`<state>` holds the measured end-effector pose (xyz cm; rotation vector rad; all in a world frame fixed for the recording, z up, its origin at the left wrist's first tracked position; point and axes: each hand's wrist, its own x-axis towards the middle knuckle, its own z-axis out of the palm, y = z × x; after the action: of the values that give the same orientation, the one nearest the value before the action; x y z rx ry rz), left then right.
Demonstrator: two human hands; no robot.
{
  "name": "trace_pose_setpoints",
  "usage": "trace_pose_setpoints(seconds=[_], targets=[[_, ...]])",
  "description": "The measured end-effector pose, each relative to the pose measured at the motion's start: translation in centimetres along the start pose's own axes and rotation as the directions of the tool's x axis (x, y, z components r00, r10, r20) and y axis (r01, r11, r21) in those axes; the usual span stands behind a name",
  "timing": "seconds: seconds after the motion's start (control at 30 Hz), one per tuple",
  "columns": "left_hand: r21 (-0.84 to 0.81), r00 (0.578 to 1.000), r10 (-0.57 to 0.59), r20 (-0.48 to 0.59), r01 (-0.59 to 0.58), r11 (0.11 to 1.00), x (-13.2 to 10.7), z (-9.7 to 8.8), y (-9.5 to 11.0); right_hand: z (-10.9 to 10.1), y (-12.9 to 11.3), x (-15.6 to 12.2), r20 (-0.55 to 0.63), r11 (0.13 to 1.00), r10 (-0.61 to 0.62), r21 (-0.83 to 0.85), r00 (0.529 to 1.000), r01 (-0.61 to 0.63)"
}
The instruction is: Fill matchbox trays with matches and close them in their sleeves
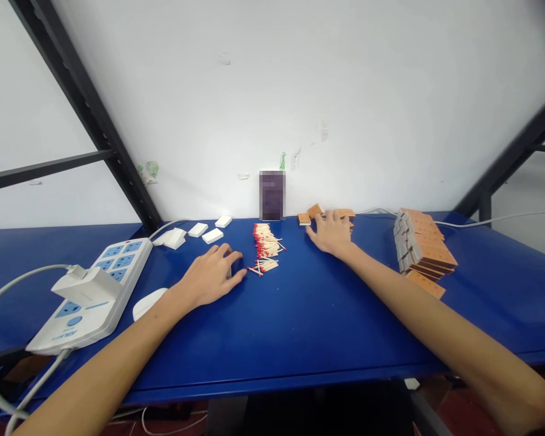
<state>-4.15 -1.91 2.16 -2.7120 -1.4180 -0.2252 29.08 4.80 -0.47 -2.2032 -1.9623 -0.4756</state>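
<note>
A loose pile of red-tipped matches (267, 242) lies in the middle of the blue table, with a few stray ones at its near end. Just left of it, my left hand (213, 272) rests palm down, its fingers curled around a small greyish object (229, 274) that is mostly hidden. Farther back on the right, my right hand (331, 233) lies with its fingers spread over orange-topped matchboxes (345, 213). Beside its fingertips sit two more matchboxes, a near one (304, 219) and a tilted one (315, 210).
Several flat white pieces (212, 235) lie at the back left. A white power strip (118, 278) with a plugged-in charger (91, 287) stands at left, near a white rounded object (148, 303). Stacked matchboxes (422, 242) stand at right. A pixelated dark rectangle (272, 195) stands against the wall.
</note>
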Motion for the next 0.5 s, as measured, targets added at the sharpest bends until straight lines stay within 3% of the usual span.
trace_pose_setpoints(seconds=[0.07,0.17,0.33,0.43,0.5], targets=[[-0.014,0.995,0.093,0.032,-0.092,0.996,-0.3,-0.6,0.7,0.0,0.0,-0.1,-0.037,0.999,-0.04,-0.017,0.999,0.04],[-0.018,0.985,0.163,0.053,-0.162,0.987,-0.7,-1.1,1.4,0.2,0.1,0.4,-0.072,0.978,-0.208,-0.017,0.976,0.207],[-0.066,0.979,0.2,0.044,-0.197,0.978,-0.5,-0.4,1.0,0.4,0.1,0.8,-0.049,0.862,-0.507,-0.022,0.861,0.506],[-0.065,0.985,0.168,0.04,-0.165,0.984,-0.3,-0.3,0.4,-0.3,-0.2,-0.4,-0.11,0.798,-0.603,-0.077,0.79,0.598],[-0.074,0.988,0.152,0.018,-0.15,0.986,-0.4,-0.6,0.5,-1.1,-0.4,-1.9,-0.125,0.782,-0.623,-0.083,0.772,0.618]])
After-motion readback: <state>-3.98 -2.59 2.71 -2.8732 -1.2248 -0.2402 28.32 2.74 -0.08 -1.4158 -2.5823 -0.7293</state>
